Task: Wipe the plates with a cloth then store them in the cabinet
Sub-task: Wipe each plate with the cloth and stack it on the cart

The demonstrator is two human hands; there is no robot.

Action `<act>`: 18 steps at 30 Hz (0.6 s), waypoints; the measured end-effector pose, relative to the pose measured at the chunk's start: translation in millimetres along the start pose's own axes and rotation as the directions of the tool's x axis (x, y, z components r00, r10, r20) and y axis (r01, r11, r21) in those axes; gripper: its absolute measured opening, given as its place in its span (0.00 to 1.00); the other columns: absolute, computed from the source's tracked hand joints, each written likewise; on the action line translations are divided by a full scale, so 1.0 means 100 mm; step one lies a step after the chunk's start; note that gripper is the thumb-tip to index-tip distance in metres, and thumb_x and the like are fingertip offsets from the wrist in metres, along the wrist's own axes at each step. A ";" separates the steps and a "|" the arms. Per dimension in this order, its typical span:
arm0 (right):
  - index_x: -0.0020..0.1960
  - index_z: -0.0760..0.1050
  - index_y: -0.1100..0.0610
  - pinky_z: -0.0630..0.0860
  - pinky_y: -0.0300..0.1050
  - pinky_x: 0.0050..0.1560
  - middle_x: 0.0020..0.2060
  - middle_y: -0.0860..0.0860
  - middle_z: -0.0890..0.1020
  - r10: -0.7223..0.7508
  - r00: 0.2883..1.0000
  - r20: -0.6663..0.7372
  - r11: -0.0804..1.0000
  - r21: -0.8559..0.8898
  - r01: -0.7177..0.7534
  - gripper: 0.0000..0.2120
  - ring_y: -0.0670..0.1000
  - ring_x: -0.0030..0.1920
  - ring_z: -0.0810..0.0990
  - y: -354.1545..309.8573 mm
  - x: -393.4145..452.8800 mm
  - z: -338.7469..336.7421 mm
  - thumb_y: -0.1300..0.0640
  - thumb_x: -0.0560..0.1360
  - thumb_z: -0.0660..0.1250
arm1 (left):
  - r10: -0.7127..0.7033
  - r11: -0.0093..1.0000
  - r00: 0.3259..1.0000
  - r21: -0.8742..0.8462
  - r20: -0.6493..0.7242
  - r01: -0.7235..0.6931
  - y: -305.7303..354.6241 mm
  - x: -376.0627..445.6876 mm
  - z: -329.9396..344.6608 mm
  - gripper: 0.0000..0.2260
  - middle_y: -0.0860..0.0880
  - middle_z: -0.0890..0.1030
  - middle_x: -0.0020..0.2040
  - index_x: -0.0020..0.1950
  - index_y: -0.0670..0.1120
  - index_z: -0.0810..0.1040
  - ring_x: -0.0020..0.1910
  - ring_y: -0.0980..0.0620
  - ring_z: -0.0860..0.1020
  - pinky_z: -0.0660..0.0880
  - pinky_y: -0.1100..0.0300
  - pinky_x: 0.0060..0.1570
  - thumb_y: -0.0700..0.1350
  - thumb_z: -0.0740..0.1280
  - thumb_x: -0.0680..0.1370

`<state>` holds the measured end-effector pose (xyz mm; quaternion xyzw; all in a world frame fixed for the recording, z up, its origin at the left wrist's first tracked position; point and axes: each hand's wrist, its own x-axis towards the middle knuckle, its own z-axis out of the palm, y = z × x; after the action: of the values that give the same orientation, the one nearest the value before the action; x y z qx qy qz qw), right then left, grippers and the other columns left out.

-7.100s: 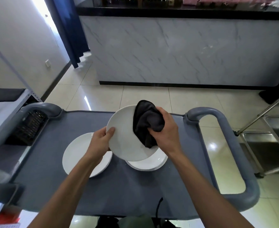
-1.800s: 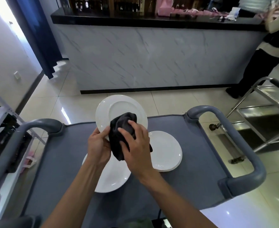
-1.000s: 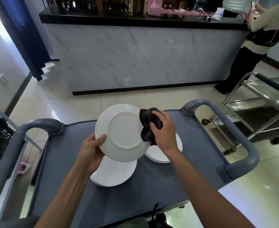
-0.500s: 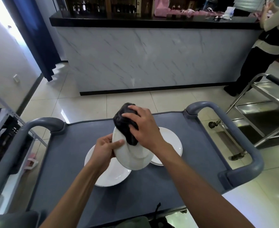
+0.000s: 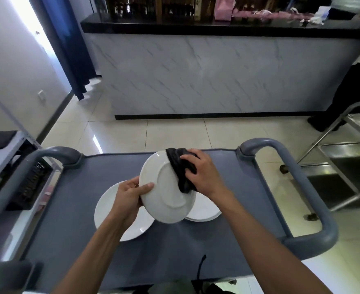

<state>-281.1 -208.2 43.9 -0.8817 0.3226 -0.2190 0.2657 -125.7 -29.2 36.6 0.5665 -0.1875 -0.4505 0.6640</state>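
Held plate (image 5: 166,188) turned since half-second-ago frame: underside now faces camera, tilted above cart surface (image 5: 227,240). Left hand (image 5: 130,196) grip pinches left rim. Right hand (image 5: 204,172) grip curled round black cloth (image 5: 180,170), pressed on upper right rim. Two plates (image 5: 109,211) lie below.

You have white plates (image 5: 166,187), a black cloth (image 5: 180,170), a grey cart top (image 5: 102,170); at twelve o'clock, a white-veined marble counter (image 5: 217,75).

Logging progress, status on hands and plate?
Left hand grips held plate, underside up. Right hand presses dark cloth on its rim. Two plates wait on cart.
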 end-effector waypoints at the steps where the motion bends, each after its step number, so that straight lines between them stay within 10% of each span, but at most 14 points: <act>1: 0.65 0.79 0.53 0.71 0.53 0.68 0.67 0.51 0.75 0.023 1.000 0.010 1.000 0.020 -0.024 0.20 0.58 0.65 0.72 0.09 -0.02 -0.02 0.62 0.74 0.70 | 0.004 1.000 1.000 -0.019 -0.012 -0.004 -0.01 0.00 0.03 0.12 0.37 0.85 0.50 0.54 0.39 0.85 0.45 0.43 0.83 0.79 0.55 0.37 0.40 0.73 0.72; 12: 0.62 0.81 0.53 0.73 0.51 0.66 0.63 0.49 0.77 0.141 0.990 0.030 0.981 0.129 -0.144 0.20 0.53 0.62 0.76 0.75 -0.31 -0.29 0.64 0.71 0.71 | 0.013 0.974 0.982 -0.220 -0.189 -0.055 -0.08 0.17 0.43 0.12 0.45 0.86 0.49 0.56 0.41 0.83 0.44 0.48 0.84 0.81 0.57 0.38 0.39 0.70 0.73; 18: 0.61 0.82 0.52 0.72 0.45 0.67 0.64 0.48 0.78 0.197 0.978 -0.065 0.964 0.194 -0.182 0.20 0.49 0.63 0.76 0.98 -0.46 -0.55 0.64 0.71 0.72 | 0.340 0.913 0.915 0.311 -0.217 -0.265 -0.08 0.31 0.72 0.05 0.44 0.86 0.46 0.49 0.46 0.86 0.43 0.46 0.83 0.81 0.51 0.42 0.37 0.72 0.77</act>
<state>-388.5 -257.9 16.6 -0.8079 0.3943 -0.2586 0.3534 -167.8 -95.7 41.8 0.6725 -0.2433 -0.2304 0.6599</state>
